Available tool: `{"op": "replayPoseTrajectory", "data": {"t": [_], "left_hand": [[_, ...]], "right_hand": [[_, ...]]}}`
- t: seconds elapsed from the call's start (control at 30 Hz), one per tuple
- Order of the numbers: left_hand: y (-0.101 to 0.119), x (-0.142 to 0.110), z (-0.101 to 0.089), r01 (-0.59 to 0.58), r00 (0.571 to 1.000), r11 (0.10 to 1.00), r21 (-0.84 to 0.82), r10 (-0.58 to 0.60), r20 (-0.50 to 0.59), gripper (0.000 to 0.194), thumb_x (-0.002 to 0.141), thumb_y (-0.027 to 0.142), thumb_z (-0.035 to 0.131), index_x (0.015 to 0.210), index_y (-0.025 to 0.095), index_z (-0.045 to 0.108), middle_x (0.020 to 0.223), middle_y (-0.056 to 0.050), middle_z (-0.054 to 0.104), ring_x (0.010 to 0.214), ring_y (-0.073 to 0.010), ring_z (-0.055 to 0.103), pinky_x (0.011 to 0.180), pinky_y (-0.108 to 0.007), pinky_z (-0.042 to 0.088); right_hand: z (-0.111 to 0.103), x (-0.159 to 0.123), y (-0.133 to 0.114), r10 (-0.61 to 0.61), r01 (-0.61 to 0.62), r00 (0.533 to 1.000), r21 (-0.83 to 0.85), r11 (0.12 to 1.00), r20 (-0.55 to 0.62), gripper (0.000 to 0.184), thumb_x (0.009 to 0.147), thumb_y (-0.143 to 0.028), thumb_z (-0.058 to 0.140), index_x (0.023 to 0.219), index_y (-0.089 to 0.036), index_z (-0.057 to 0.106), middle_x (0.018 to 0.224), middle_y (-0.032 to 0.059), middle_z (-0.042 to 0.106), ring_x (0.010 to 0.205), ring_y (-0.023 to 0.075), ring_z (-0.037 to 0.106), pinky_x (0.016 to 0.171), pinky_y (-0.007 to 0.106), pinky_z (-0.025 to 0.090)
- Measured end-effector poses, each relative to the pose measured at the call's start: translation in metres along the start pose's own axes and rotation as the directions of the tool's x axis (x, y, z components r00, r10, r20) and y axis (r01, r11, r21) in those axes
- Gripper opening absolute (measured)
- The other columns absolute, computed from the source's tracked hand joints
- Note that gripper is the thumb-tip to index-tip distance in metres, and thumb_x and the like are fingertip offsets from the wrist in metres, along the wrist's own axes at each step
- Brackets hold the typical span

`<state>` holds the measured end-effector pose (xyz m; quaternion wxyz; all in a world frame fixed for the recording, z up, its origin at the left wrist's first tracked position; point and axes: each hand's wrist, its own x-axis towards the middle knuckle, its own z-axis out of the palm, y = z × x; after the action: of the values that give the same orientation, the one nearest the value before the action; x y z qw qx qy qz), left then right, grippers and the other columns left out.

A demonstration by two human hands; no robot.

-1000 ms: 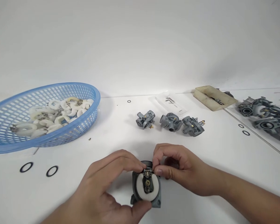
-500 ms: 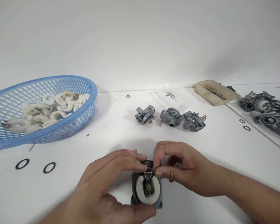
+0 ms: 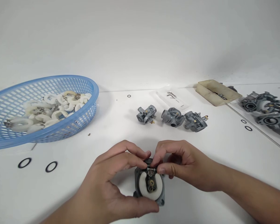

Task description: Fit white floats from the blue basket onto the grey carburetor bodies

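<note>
- While the left hand (image 3: pixel 100 180) pinches the gray carburetor body (image 3: pixel 151 186) between thumb and fingers, it's low in the middle of the view; can't tell if it touches the surface (image 3: pixel 67 168).
- White U-shaped float (image 3: pixel 142 185) is sitting in the body's open face.
- Right hand (image 3: pixel 189 168) has thumb and index tip close together by the body's upper right edge, can't tell if they've got anything tiny.
- Three more gray bodies (image 3: pixel 172 117) lie behind, blue basket (image 3: pixel 79 124) of floats off left.
</note>
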<state>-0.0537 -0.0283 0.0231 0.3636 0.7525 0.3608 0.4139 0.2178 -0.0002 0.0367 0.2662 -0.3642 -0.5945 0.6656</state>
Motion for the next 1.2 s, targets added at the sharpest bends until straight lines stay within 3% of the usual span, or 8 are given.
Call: {"op": "replayPoseTrajectory", "data": {"t": [0.43,0.73,1.0,1.2], "left_hand": [[0.002,-0.003,0.003,-0.046,0.999,0.999,0.012,0.046,-0.01,0.066,0.063,0.029,0.114,0.119,0.036,0.081,0.118,0.001,0.081,0.102,-0.0197,0.082,0.09,-0.027,0.069],[0.002,-0.003,0.001,-0.077,0.997,0.997,0.032,0.076,0.008,0.061,0.068,0.035,0.112,0.12,0.035,0.08,0.117,0.002,0.081,0.102,-0.0186,0.083,0.096,-0.027,0.071],[0.004,-0.001,0.001,-0.102,0.995,0.993,0.064,0.103,-0.002,0.061,0.068,0.032,0.111,0.12,0.033,0.079,0.116,0.001,0.082,0.103,-0.019,0.083,0.095,-0.025,0.071],[0.014,0.005,-0.003,-0.195,0.981,0.964,0.181,0.192,0.035,0.062,0.07,0.029,0.11,0.121,0.031,0.075,0.114,0.0,0.083,0.099,-0.0183,0.086,0.09,-0.022,0.072]], "right_hand": [[0.001,0.002,0.002,-0.05,0.05,0.999,0.027,0.998,0.009,0.016,0.093,-0.032,0.097,0.101,-0.02,0.09,0.096,0.0032,0.077,0.074,0.0105,0.061,0.067,0.024,0.05],[0.001,0.002,0.003,-0.101,0.1,0.995,0.072,0.992,0.016,0.012,0.093,-0.026,0.097,0.099,-0.02,0.088,0.094,0.0013,0.076,0.072,0.0088,0.061,0.067,0.022,0.052],[0.003,0.001,0.005,-0.084,0.081,0.996,0.117,0.99,0.018,0.017,0.093,-0.032,0.098,0.099,-0.019,0.088,0.098,0.0046,0.077,0.096,0.0185,0.076,0.085,0.029,0.062],[-0.003,-0.004,0.0,-0.096,0.098,0.995,-0.063,0.993,0.041,0.022,0.098,-0.038,0.093,0.108,-0.02,0.085,0.108,0.0057,0.079,0.081,0.0132,0.065,0.068,0.024,0.052]]}}
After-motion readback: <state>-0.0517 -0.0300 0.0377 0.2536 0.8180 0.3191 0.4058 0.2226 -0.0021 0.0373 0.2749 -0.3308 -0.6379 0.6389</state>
